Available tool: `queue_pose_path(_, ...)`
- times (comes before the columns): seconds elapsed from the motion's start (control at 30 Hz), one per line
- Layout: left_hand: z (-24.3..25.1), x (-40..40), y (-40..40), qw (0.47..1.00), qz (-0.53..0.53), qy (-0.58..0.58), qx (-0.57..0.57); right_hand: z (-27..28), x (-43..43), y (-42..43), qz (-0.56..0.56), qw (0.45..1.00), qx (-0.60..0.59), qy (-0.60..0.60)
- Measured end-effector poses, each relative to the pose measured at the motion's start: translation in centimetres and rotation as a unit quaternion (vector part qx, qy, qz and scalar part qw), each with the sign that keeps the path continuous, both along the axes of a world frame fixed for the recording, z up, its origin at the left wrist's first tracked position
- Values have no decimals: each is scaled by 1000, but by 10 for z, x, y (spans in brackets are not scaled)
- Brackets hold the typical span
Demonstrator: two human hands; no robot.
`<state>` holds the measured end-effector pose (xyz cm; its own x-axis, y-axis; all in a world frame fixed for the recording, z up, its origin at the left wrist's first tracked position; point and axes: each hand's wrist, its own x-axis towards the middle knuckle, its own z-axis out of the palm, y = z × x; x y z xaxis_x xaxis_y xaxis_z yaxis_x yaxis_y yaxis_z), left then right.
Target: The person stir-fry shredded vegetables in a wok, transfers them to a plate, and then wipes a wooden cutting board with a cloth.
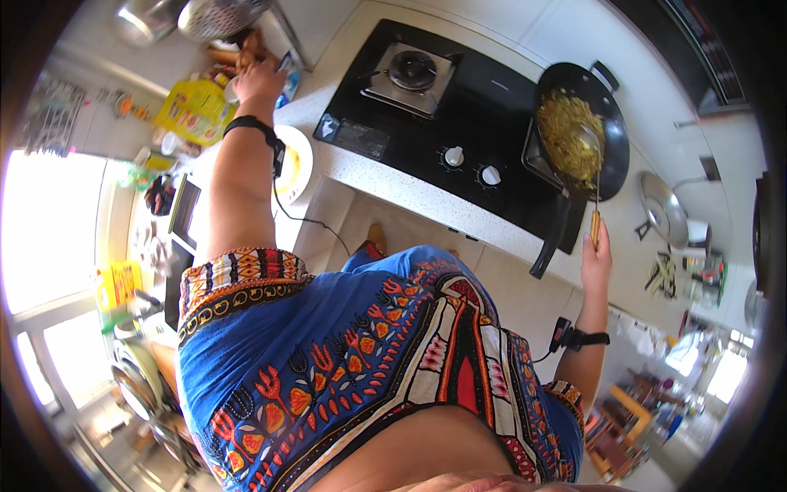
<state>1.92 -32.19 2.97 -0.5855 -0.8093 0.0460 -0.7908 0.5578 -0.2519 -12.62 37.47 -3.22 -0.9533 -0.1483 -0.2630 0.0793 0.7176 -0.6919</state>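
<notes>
My right hand [596,255] grips the wooden handle of a metal spatula or ladle [597,178]. Its metal head rests in shredded, yellowish food [565,132] inside a black wok [616,141], which sits on the right side of the stove with its long handle towards me. My left hand [261,80] reaches into the back-left corner, its fingers at a brown bottle or jar [251,48]. Whether they close on it is not clear. A yellow pouch [197,109] and a blue packet [289,83] are beside that hand.
The black glass cooktop [424,132] has a bare left burner [413,69] and two white knobs. A white plate [302,144] with yellow bits lies left of it, partly behind my forearm. On the right counter are a metal lid [664,206] and some green vegetable strips [661,273].
</notes>
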Motion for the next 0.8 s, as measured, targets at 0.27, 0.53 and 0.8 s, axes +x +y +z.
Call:
queue_pose_path(0.27,-21,-11,-24,994,-54,91,16,-23,-23,14,-20,998,-6,-62)
queue_pose_path(0.53,23,-27,55,949,-93,266,140,2,-29,28,-23,963,-39,267)
queue_pose_path(0.8,48,-60,181,837,-250,294,388,74,6,-118,298,947,-63,102)
